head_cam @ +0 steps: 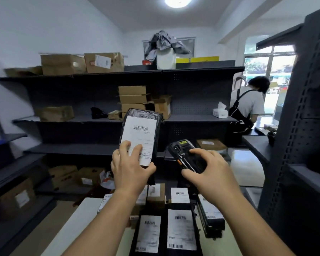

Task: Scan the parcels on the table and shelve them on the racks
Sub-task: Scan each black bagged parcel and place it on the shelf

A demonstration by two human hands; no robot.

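The parcel [144,113], a black bag with a white label [137,137], is held upright in the air above the far edge of the table [81,218], in front of the racks [100,120]. The left hand [129,169] grips its lower end, with the fingers spread over the label and the thumb curled round the right edge. Just beside it, the right hand [209,169] holds a scanner [185,154], with the fingers curled over its body. More parcels [181,228] lie label-up on the table below. Cardboard boxes [133,98] sit on the racks.
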